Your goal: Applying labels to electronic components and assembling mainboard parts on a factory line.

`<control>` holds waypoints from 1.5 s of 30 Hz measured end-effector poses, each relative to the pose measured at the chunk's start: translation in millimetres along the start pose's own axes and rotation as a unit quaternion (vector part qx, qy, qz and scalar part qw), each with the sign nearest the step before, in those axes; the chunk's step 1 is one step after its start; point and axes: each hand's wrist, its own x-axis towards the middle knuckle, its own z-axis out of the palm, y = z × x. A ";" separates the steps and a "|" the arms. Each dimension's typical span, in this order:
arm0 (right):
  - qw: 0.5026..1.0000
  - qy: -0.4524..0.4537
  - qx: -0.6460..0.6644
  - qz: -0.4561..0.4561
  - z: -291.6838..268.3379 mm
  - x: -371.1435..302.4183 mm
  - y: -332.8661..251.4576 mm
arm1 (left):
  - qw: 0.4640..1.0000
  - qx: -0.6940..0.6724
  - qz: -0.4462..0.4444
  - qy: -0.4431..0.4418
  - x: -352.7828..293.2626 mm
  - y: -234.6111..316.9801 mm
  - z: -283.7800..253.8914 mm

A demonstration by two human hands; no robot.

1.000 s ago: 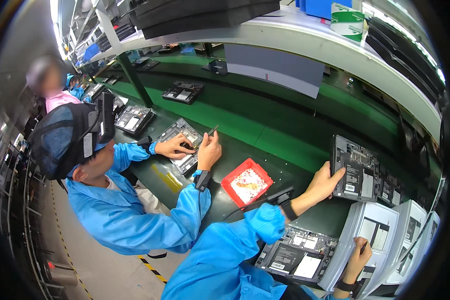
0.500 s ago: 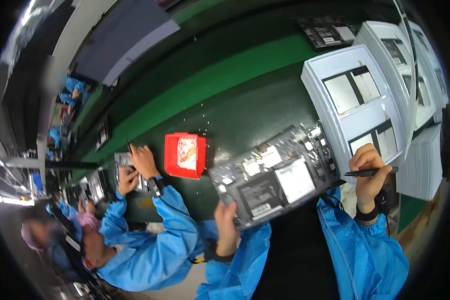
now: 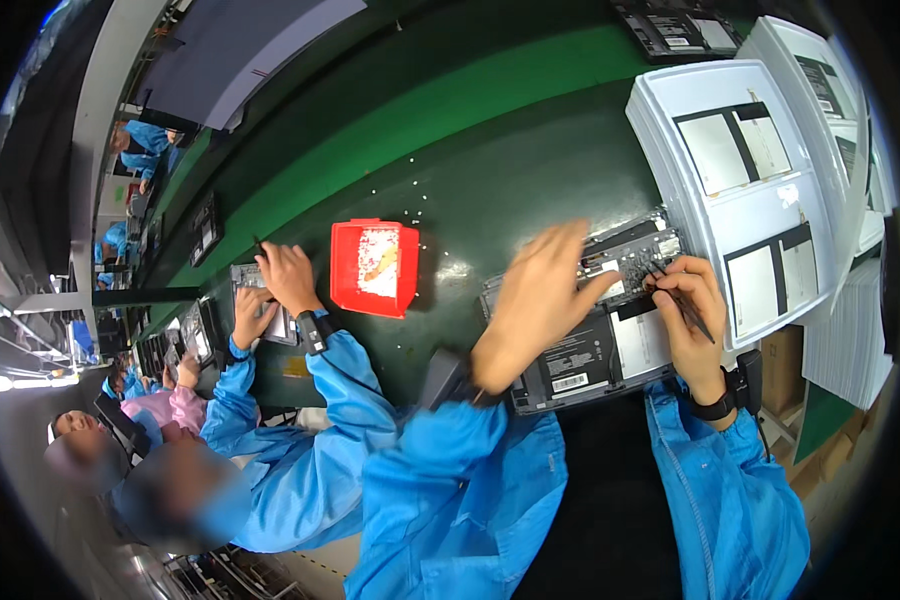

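Observation:
An opened laptop base [image 3: 630, 350] with its black battery and circuit boards facing up lies before me at the table's near edge. My left hand [image 3: 538, 305] hovers over its upper left part, fingers stretched out and slightly blurred, with nothing seen in it. It hides part of the boards beneath. My right hand [image 3: 698, 325] is closed around black tweezers [image 3: 686, 306], whose tips point at the board along the laptop base's right side. Whether the tips touch anything is too small to tell.
A red bin [image 3: 407, 270] of small white pieces stands left of centre, with white bits scattered nearby. Stacked white trays [image 3: 715, 215] with black-and-white panels stand at the right. Another laptop base [image 3: 675, 30] lies at the far right. On my left, a co-worker's hands [image 3: 286, 275] handle another device.
The laptop base now lies flatter and further right. My left hand let go of its lower left corner and moved over it. My right hand brought the tweezers left onto the board.

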 end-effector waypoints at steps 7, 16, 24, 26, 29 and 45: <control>0.994 -0.037 0.046 0.093 -12.4 -7.1 24.2 | 0.984 -0.081 -0.040 -0.151 8.0 -16.6 26.1; 0.997 -0.045 0.003 0.067 -3.5 17.6 27.8 | 0.993 -0.085 -0.013 -0.075 -6.7 -17.7 34.5; 0.989 -0.058 0.004 0.134 14.9 15.5 21.6 | 0.999 -0.012 0.037 -0.020 -17.7 -20.1 25.1; 0.991 -0.059 0.008 0.122 19.3 13.3 21.6 | 0.999 -0.014 0.027 -0.031 -20.3 -20.8 22.8; 0.986 -0.060 0.031 0.152 24.0 13.9 26.9 | 0.999 -0.016 0.030 -0.042 -21.9 -23.0 22.0; 0.991 -0.089 -0.026 0.095 26.6 18.8 33.4 | 0.998 -0.016 0.056 0.003 -26.9 -30.1 30.5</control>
